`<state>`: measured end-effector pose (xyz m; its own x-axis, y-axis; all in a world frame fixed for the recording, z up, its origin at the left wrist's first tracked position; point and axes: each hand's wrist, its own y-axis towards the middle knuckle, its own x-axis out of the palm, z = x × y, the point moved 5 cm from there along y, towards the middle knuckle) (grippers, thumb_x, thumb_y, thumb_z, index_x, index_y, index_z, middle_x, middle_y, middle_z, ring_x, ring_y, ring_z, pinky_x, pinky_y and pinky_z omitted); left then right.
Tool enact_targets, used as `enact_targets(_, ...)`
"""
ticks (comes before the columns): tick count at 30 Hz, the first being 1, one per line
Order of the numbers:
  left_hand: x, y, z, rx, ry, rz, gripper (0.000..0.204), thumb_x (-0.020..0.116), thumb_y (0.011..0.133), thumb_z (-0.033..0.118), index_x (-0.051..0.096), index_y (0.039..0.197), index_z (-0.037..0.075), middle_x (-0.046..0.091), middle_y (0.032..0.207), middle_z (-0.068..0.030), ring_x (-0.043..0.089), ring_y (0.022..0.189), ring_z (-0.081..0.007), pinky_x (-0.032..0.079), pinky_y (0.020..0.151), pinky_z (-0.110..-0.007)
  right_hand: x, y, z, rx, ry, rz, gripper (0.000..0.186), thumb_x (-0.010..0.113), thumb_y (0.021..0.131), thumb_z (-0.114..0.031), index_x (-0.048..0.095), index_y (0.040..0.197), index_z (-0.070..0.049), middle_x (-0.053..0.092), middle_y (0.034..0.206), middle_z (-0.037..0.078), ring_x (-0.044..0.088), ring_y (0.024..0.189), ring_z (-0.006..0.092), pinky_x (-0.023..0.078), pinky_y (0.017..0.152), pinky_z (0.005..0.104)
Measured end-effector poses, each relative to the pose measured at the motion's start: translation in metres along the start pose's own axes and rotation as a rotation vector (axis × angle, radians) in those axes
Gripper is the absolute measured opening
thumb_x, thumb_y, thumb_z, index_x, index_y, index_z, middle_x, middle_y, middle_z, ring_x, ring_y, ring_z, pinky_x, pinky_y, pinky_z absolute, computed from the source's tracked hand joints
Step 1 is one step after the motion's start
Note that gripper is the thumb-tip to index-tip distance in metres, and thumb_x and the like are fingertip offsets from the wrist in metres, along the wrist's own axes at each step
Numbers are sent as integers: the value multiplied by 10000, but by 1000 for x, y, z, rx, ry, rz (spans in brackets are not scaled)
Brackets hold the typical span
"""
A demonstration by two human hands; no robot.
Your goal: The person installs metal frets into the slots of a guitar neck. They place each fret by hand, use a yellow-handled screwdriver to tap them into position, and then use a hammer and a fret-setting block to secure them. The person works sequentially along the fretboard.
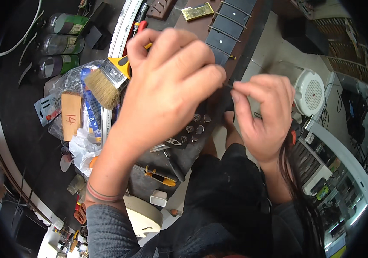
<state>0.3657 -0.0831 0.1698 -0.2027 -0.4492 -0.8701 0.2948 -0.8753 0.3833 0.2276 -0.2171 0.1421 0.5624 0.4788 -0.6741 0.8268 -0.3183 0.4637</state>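
My left hand [167,81] is raised over the bench with its fingers curled; what they close on, if anything, is hidden behind the knuckles. To its right, my right hand [265,112] pinches thumb and forefinger together by a small dark tip, too thin to name. Beyond both hands lies a guitar neck with a dark fretboard [226,28], metal frets and white dot inlays. Below my left hand, several shiny tuning pegs [194,127] sit at the headstock, partly covered by the hand.
A paintbrush [104,86] with yellow handle lies left of my hand, beside a wooden block [71,116] and plastic bags. A long ruler [124,32], glass bottles [63,45] and a yellow-handled tool [160,177] are on the bench. A white stool [311,92] stands at right.
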Motion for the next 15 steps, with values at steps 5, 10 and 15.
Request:
enact_targets(5,9,18,-26,4,8,20,139,829,844,97,774,946,173,696,997,38,655,1085,-245,410,1021,-414,18,12,15,33,-20,82,272,873,833,-46,773,1068,-140,731,1027,35,659,976,280,449,907,415)
enact_targets(10,20,26,-42,12,-55,-11,165,818,831,59,778,943,174,698,980,42,661,1040,-234,420,984,-401,28,13,27,83,-40,102,243,865,851,-63,780,1067,-138,730,1048,34,655,1004,277,448,916,406)
enact_targets(15,30,22,-57,17,-261,-6,143,842,881,84,788,1000,142,678,995,20,608,1021,-232,392,949,-394,29,15,29,81,-52,64,220,846,904,16,766,1094,-59,727,1051,69,652,979,247,496,894,372)
